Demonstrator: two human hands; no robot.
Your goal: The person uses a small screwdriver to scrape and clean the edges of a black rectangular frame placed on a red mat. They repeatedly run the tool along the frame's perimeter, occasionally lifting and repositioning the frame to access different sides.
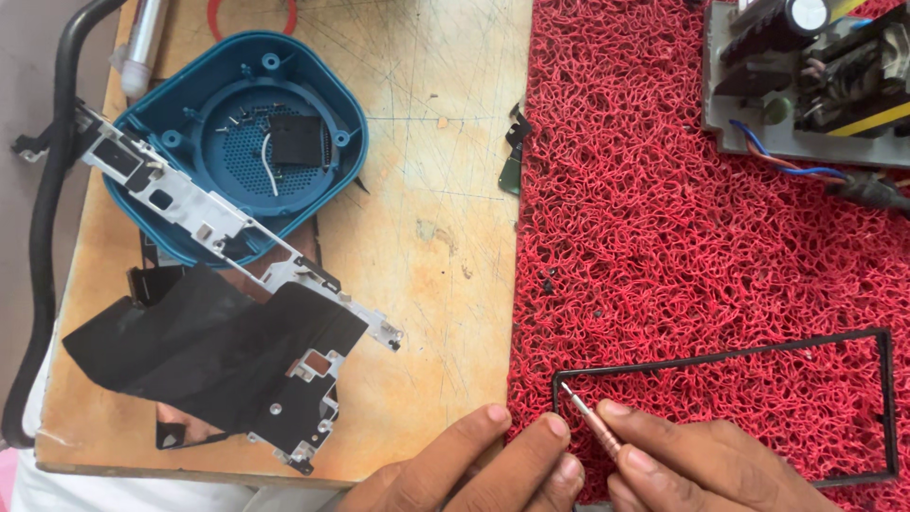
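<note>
Two hands low in frame: our right hand (pixel 706 465) pinches a small screwdriver (pixel 590 420), tip at the black rectangular frame (pixel 886 398) on the red mat (pixel 682 237); left hand (pixel 474 465) fingers curled beside it, empty.

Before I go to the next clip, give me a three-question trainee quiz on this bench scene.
1. True or false: the screwdriver tip rests at a corner of the black frame.
2. The blue shell lies on: A) the red mat; B) the wooden board; C) the circuit board.
3. Which hand pinches the screwdriver's handle?

Key
1. True: the tip meets the frame's near left corner.
2. B: it lies on the wooden board, with a metal bracket across it.
3. The right hand; the left hand has its fingertips beside the shaft.
</note>
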